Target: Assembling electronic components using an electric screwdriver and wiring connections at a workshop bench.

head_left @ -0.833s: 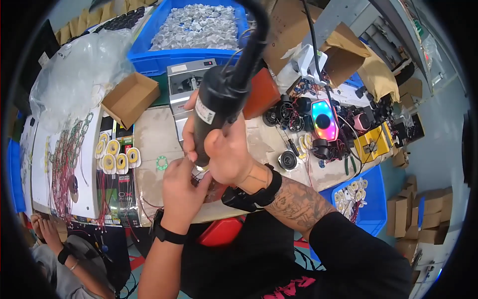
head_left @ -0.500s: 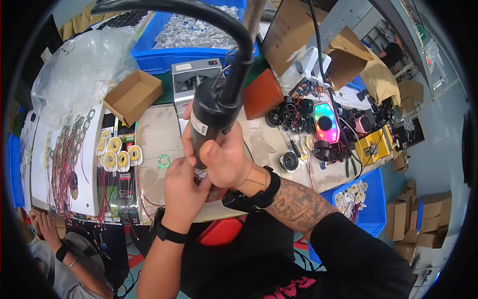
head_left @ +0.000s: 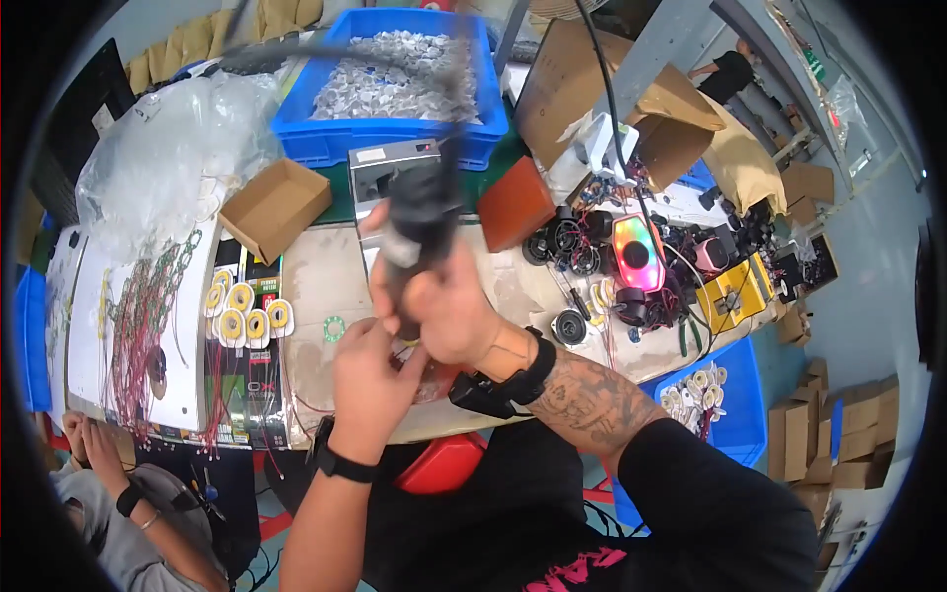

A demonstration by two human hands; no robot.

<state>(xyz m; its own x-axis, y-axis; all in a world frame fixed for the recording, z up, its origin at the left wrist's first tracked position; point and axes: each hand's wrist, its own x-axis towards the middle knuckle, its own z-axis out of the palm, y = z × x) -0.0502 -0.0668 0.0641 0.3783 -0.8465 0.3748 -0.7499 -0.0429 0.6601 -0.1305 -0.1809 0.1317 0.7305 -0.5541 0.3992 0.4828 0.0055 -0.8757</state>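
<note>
My right hand (head_left: 459, 316) is wrapped round a black, cylindrical electric screwdriver (head_left: 426, 202) with a cable at its top. Motion blurs the tool, and its lower tip is hidden among my fingers. Just below, my left hand (head_left: 370, 380) is closed with its fingertips at the tool's lower end. A small pale and yellow bit shows between the hands, too covered to name. Left of my left hand, a green ring (head_left: 334, 329) lies on the worktop (head_left: 316, 261). Farther left are several white, yellow-centred coils (head_left: 237, 311) with red wires.
An open cardboard box (head_left: 276, 210), a grey machine (head_left: 370, 178) and a blue bin (head_left: 395, 133) of pale pieces stand behind. On the right are a lit colourful speaker (head_left: 639, 254), pliers (head_left: 691, 337) and a yellow block (head_left: 735, 296). Another person's hands (head_left: 91, 444) are at lower left.
The screwdriver has tipped away from me and now looks blurred, its cable swung up and back. My hands keep their hold close together. The whole view has shifted slightly.
</note>
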